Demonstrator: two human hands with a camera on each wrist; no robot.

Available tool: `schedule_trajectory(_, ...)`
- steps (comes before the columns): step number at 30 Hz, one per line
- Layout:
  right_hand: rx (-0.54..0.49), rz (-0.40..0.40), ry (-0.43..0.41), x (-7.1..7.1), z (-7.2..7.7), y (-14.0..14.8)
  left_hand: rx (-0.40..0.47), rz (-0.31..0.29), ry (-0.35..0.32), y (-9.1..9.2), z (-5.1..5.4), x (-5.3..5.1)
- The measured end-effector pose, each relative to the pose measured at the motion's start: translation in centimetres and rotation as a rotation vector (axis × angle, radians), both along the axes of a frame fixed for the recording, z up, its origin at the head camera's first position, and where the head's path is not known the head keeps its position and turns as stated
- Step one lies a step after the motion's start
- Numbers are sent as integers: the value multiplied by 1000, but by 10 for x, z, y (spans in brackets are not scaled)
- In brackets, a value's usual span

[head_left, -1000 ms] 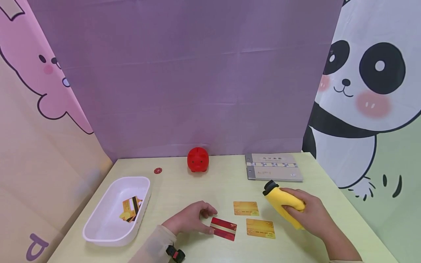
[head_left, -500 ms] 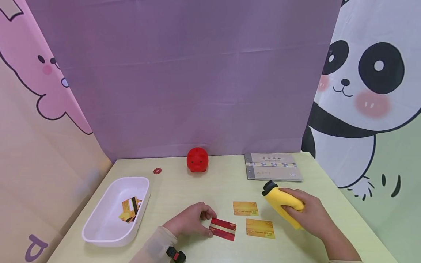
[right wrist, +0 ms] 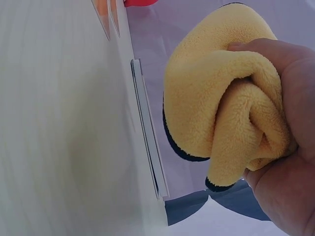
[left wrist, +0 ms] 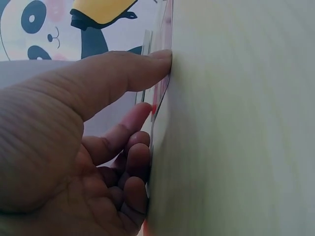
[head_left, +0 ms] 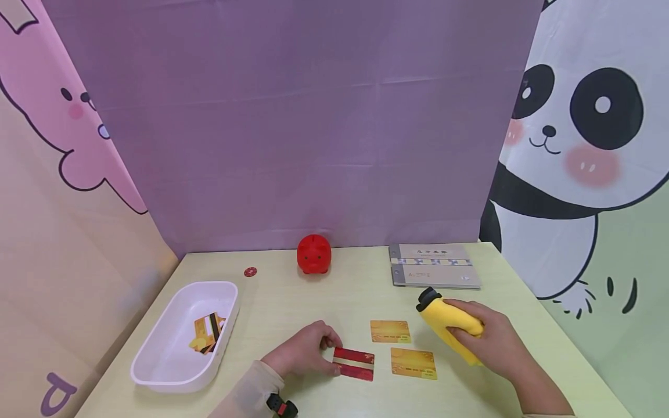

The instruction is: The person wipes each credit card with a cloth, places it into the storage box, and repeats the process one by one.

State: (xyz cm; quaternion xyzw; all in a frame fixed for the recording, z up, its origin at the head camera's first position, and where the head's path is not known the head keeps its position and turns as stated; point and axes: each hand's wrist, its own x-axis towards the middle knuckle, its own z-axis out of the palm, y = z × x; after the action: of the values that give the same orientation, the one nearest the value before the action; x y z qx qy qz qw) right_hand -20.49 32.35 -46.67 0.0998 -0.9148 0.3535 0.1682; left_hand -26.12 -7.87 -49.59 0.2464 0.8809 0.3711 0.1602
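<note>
In the head view, a red bank card [head_left: 353, 364] with a pale stripe lies at the table's front middle. My left hand [head_left: 305, 349] holds its left end, the thumb at the near corner and the index finger at the far one. The thumb [left wrist: 140, 69] meets the card's edge in the left wrist view. Two gold bank cards [head_left: 390, 331] lie flat to the right, one nearer than the other. My right hand [head_left: 493, 339] grips a folded yellow cloth [head_left: 450, 326] with black edging above the table. The cloth's fuzzy folds [right wrist: 206, 98] fill much of the right wrist view.
A white tray [head_left: 157, 357] at the left contains several gold cards [head_left: 207, 331]. A red piggy bank [head_left: 314, 255] stands at the back middle, with a small round red token [head_left: 250, 271] to its left. At the back right lies a grey album [head_left: 435, 273].
Held by my left hand, the red bank card has turned slightly so that it lies straighter. My right hand and the yellow cloth stay nearly still.
</note>
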Motion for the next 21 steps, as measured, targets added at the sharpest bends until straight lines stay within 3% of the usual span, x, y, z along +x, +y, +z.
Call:
schedule_trajectory(7,3,1,16,0,0,0,-2,23,-15,-1,-1,-1)
schedule_trajectory(13,7,-10,-14,1,2,-1,145,27,-83,-7,-6,-5)
schedule_trajectory(21,-2,-11,-42,1,3,-4,293,65,-104,-18,-5,-8)
